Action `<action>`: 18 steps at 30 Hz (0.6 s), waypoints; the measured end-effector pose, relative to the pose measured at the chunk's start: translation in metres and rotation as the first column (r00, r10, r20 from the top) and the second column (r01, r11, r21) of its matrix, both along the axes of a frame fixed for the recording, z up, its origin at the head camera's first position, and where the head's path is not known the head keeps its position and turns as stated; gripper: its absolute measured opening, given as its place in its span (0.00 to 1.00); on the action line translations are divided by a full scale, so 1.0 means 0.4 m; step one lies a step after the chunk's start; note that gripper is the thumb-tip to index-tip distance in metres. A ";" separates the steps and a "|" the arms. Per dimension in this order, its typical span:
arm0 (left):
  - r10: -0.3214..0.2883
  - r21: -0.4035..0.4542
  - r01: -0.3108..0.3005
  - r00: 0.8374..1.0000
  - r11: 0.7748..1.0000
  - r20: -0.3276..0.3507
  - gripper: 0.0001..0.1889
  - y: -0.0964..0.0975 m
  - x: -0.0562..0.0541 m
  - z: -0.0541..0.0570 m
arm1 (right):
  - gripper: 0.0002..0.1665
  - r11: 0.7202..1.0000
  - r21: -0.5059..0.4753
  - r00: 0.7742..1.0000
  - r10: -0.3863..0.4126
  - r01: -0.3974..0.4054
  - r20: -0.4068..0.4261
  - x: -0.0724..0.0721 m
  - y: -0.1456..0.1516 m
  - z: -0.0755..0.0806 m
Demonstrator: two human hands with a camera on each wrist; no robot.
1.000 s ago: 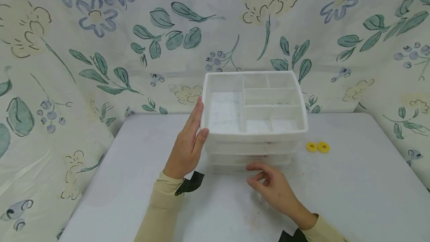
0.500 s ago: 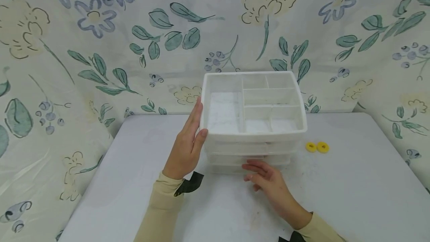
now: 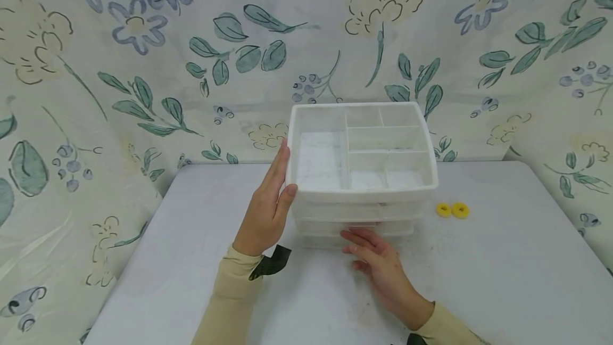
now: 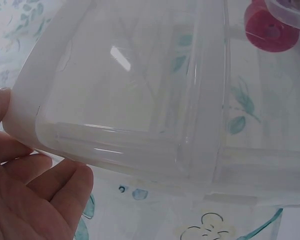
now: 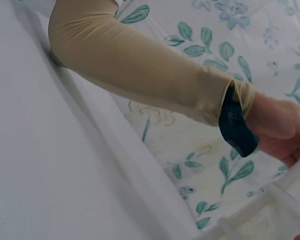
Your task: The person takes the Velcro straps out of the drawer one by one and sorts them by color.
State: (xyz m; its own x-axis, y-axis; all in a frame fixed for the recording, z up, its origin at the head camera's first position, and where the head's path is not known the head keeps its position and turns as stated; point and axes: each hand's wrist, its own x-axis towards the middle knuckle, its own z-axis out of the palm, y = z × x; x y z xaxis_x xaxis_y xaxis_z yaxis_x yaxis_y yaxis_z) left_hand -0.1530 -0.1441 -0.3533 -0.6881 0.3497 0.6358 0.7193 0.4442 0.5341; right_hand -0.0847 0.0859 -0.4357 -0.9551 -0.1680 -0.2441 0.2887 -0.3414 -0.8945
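A white plastic drawer organizer (image 3: 318,193) with a divided top tray and clear drawers below stands on the table. My left hand (image 3: 263,212) lies along its left side, fingers straight, thumb at the front corner. In the left wrist view that hand (image 4: 45,185) touches the organizer's edge, and a red round piece with a central hole (image 4: 272,27) shows through the clear plastic. My right hand (image 3: 380,270) is at the front of the lowest drawer (image 3: 321,240), fingertips overlapping the drawer front, fingers loosely extended with nothing in them.
Two yellow rings (image 3: 452,210) lie side by side on the white table (image 3: 503,270), right of the organizer. A flower-printed sheet (image 3: 316,25) hangs behind and along both sides. In the right wrist view, the left sleeve (image 5: 150,75) crosses the picture.
My right hand has shifted slightly left along the drawer front, and its fingers have gone from a near-pinch to more extended. The left hand and the organizer have stayed in place.
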 end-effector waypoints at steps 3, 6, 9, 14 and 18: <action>-0.002 0.001 0.002 1.000 1.000 -0.003 0.34 0.001 -0.001 0.001 | 0.26 0.999 -0.033 1.000 -0.021 0.021 0.011 0.000 -0.006 0.001; -0.004 0.002 0.004 1.000 1.000 -0.006 0.34 0.000 -0.001 0.001 | 0.25 0.997 -0.059 0.999 -0.046 0.047 0.020 -0.001 -0.011 0.000; -0.005 0.003 0.005 1.000 1.000 -0.007 0.34 0.000 -0.002 0.001 | 0.24 0.994 -0.075 0.997 -0.074 0.076 0.027 -0.002 -0.016 -0.001; -0.007 0.005 0.007 1.000 1.000 -0.006 0.34 -0.001 -0.001 0.001 | 0.24 0.991 -0.083 0.995 -0.102 0.103 0.016 -0.002 -0.018 0.000; -0.008 0.004 0.008 1.000 1.000 -0.006 0.34 -0.002 -0.001 0.001 | 0.23 0.991 -0.080 0.994 -0.105 0.105 0.011 -0.001 -0.017 -0.001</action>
